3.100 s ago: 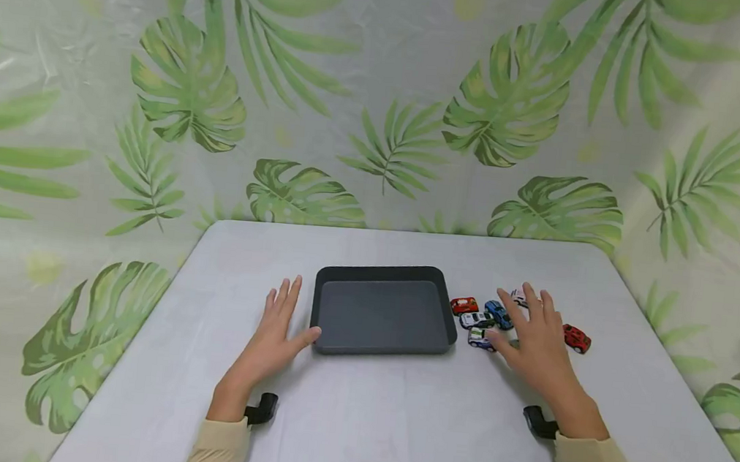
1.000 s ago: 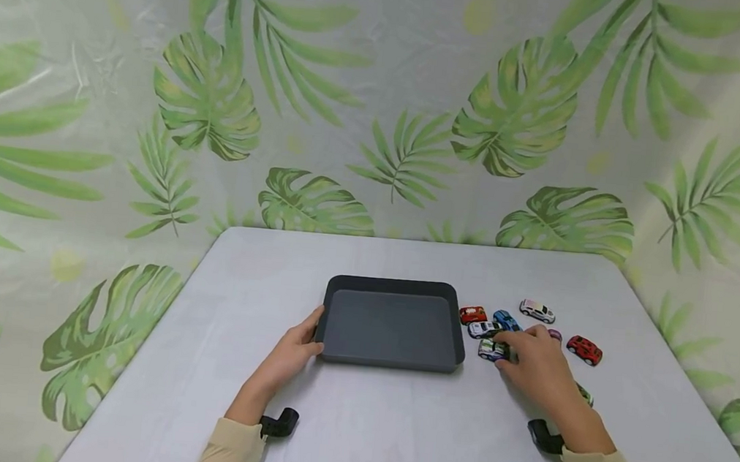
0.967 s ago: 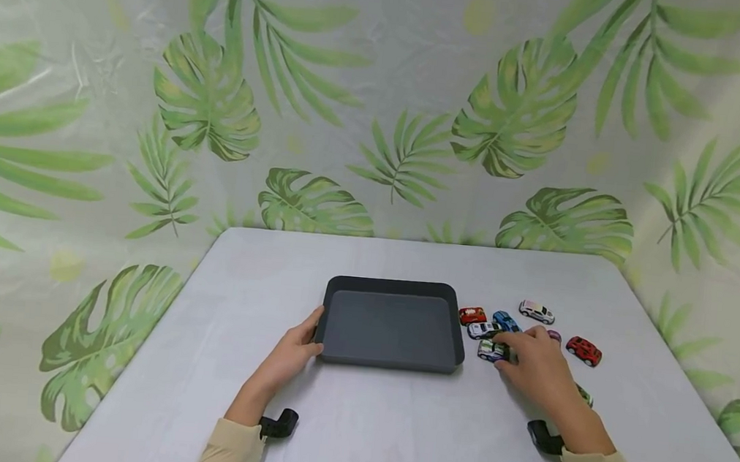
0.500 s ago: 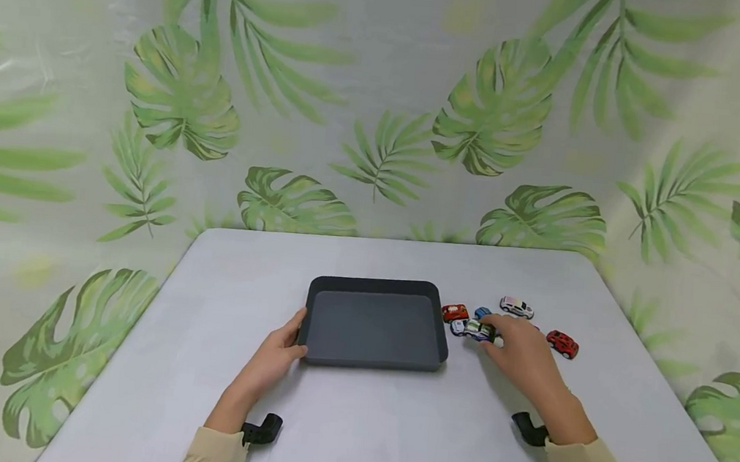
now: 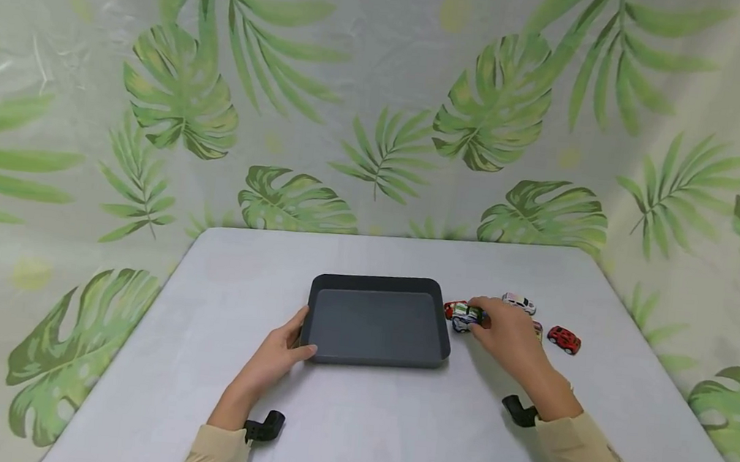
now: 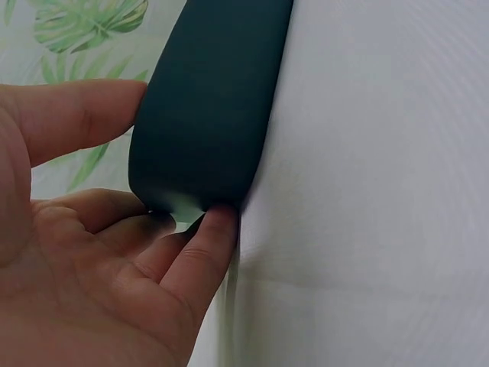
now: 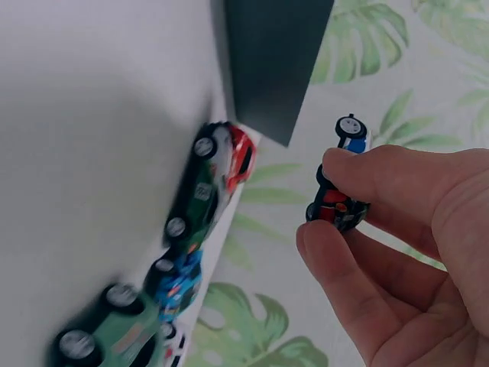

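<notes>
My left hand (image 5: 273,358) grips the left end of a dark grey rectangular tray (image 5: 375,361). In the left wrist view, the thumb is at the tray's (image 6: 206,107) rim and fingertips touch its lower corner. My right hand (image 5: 512,339) pinches a small toy car (image 5: 466,314) between thumb and fingers, just right of the tray. The right wrist view shows this held toy car (image 7: 340,191) off the table, wheels and dark underside visible. In the head view it overlaps cars behind it.
Several toy cars rest right of the tray: a red one (image 5: 452,309) by its edge, a white one (image 5: 518,303), another red one (image 5: 564,340). A blue car (image 7: 179,287) and a green one (image 7: 114,329) appear in the right wrist view. Leaf-patterned sheeting (image 5: 380,114) hangs behind the table.
My right hand has lifted the toy car off the table and carried it left and up, nearer the tray. My left hand came to the tray's left end earlier and has stayed there.
</notes>
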Demonstrator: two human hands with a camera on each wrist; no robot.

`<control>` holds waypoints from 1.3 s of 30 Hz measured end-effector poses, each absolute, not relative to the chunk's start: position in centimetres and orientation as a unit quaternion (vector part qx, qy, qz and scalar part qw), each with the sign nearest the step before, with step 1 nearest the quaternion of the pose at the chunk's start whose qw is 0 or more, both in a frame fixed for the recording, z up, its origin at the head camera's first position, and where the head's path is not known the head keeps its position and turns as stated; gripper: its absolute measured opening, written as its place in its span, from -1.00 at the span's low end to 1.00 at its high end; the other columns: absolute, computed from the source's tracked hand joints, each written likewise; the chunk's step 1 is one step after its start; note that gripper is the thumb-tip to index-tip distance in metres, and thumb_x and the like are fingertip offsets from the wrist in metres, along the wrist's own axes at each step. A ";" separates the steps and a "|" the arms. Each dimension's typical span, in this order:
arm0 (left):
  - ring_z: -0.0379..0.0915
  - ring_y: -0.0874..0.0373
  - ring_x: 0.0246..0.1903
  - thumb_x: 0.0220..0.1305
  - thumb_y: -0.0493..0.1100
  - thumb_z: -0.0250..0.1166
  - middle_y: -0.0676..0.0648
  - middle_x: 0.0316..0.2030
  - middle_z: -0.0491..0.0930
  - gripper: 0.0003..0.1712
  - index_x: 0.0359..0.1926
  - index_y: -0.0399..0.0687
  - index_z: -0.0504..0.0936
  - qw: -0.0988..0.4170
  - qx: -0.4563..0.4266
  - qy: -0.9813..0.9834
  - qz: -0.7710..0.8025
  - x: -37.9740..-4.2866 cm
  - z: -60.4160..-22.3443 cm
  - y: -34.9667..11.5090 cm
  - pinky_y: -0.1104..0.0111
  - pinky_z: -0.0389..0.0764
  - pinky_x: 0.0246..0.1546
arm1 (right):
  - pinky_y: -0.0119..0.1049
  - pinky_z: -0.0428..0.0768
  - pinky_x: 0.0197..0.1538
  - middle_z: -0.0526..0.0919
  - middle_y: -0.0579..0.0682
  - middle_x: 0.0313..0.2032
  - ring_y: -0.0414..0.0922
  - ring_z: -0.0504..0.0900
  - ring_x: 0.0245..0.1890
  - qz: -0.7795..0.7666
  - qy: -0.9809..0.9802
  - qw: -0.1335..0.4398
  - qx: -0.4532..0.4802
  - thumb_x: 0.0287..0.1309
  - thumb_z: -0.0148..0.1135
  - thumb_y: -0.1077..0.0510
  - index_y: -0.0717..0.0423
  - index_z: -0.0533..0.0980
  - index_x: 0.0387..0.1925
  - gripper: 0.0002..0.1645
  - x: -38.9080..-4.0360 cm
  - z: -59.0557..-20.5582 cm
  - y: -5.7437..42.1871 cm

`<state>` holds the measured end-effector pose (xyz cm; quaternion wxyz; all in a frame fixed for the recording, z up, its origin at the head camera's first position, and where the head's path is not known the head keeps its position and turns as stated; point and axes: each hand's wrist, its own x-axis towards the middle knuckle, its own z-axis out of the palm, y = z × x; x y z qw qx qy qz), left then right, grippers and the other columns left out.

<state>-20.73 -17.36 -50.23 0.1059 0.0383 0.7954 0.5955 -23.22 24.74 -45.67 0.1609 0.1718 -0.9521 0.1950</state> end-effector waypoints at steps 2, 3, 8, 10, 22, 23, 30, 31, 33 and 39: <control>-0.15 0.02 0.53 0.35 -0.21 0.33 -0.04 0.57 -0.08 -0.04 0.61 0.08 -0.01 0.106 0.041 0.794 0.597 -20.8 -50.2 -17.2 0.11 0.04 0.47 | -0.27 0.48 -0.46 0.68 -0.03 -0.32 -0.21 0.52 -0.47 0.198 -0.950 0.163 0.177 0.05 0.52 0.24 0.11 0.65 0.04 -0.53 -23.5 -45.3 24.3; -0.15 0.02 0.53 0.35 -0.22 0.33 -0.04 0.57 -0.08 -0.04 0.61 0.08 0.00 0.106 0.041 0.793 0.598 -20.8 -50.2 -17.2 0.11 0.05 0.47 | -0.27 0.48 -0.46 0.68 -0.02 -0.31 -0.21 0.52 -0.47 0.201 -0.950 0.161 0.178 0.05 0.52 0.24 0.11 0.65 0.04 -0.54 -23.6 -45.0 24.0; -0.14 -0.02 0.53 0.34 -0.23 0.34 -0.05 0.58 -0.09 -0.02 0.61 0.08 -0.01 0.109 0.035 0.795 0.596 -20.7 -49.9 -17.1 0.08 0.06 0.47 | -0.24 0.51 -0.41 0.69 -0.02 -0.25 -0.20 0.54 -0.44 0.214 -0.946 0.152 0.188 0.09 0.50 0.23 0.10 0.65 0.06 -0.55 -24.2 -44.5 22.7; -0.14 -0.02 0.53 0.34 -0.23 0.34 -0.05 0.58 -0.09 -0.02 0.61 0.09 -0.01 0.109 0.033 0.796 0.594 -20.6 -49.9 -17.2 0.09 0.06 0.47 | -0.21 0.53 -0.37 0.69 -0.02 -0.24 -0.19 0.56 -0.42 0.218 -0.945 0.149 0.191 0.10 0.50 0.23 0.10 0.65 0.06 -0.55 -24.5 -44.4 22.1; -0.12 -0.02 0.52 0.33 -0.23 0.36 -0.03 0.57 -0.07 -0.02 0.61 0.11 0.00 0.104 0.037 0.794 0.598 -20.9 -50.3 -17.5 0.10 0.07 0.46 | -0.24 0.52 -0.39 0.63 -0.09 -0.36 -0.22 0.50 -0.47 0.225 -0.937 0.143 0.227 0.09 0.52 0.24 0.10 0.65 0.05 -0.55 -25.4 -43.7 16.8; -0.12 -0.02 0.52 0.33 -0.24 0.36 -0.03 0.57 -0.07 -0.02 0.61 0.11 0.01 0.103 0.038 0.794 0.599 -20.9 -50.3 -17.4 0.10 0.07 0.46 | -0.25 0.52 -0.40 0.62 -0.10 -0.37 -0.22 0.49 -0.48 0.223 -0.937 0.142 0.229 0.09 0.52 0.23 0.09 0.64 0.06 -0.55 -25.6 -43.7 16.4; -0.12 -0.02 0.52 0.33 -0.26 0.35 -0.02 0.57 -0.07 -0.02 0.61 0.07 0.01 0.101 0.044 0.791 0.601 -20.8 -50.2 -17.2 0.10 0.07 0.46 | -0.26 0.55 -0.36 0.67 -0.06 -0.28 -0.22 0.50 -0.45 0.200 -0.937 0.137 0.252 0.09 0.52 0.20 0.07 0.65 0.06 -0.55 -26.8 -43.7 13.5; -0.12 -0.02 0.52 0.33 -0.26 0.35 -0.02 0.57 -0.07 -0.02 0.61 0.07 0.01 0.101 0.044 0.792 0.601 -20.7 -50.1 -17.2 0.10 0.07 0.46 | -0.25 0.56 -0.34 0.68 -0.05 -0.26 -0.21 0.52 -0.43 0.197 -0.937 0.135 0.255 0.09 0.52 0.20 0.07 0.66 0.06 -0.55 -27.0 -43.7 13.1; -0.12 -0.01 0.52 0.33 -0.26 0.35 -0.01 0.57 -0.06 -0.02 0.61 0.07 0.00 0.101 0.043 0.792 0.600 -20.7 -50.1 -17.2 0.10 0.07 0.46 | -0.22 0.61 -0.28 0.70 -0.04 -0.21 -0.19 0.57 -0.38 0.191 -0.937 0.132 0.261 0.10 0.52 0.19 0.06 0.66 0.06 -0.55 -27.4 -43.7 12.3; -0.11 -0.02 0.52 0.33 -0.25 0.35 -0.02 0.57 -0.05 -0.03 0.61 0.08 0.01 0.096 0.043 0.794 0.599 -20.6 -50.0 -17.3 0.09 0.07 0.46 | -0.11 0.66 -0.08 0.72 0.00 -0.08 -0.08 0.68 -0.15 0.178 -0.936 0.114 0.280 0.12 0.50 0.19 0.05 0.65 0.09 -0.54 -28.6 -43.4 10.3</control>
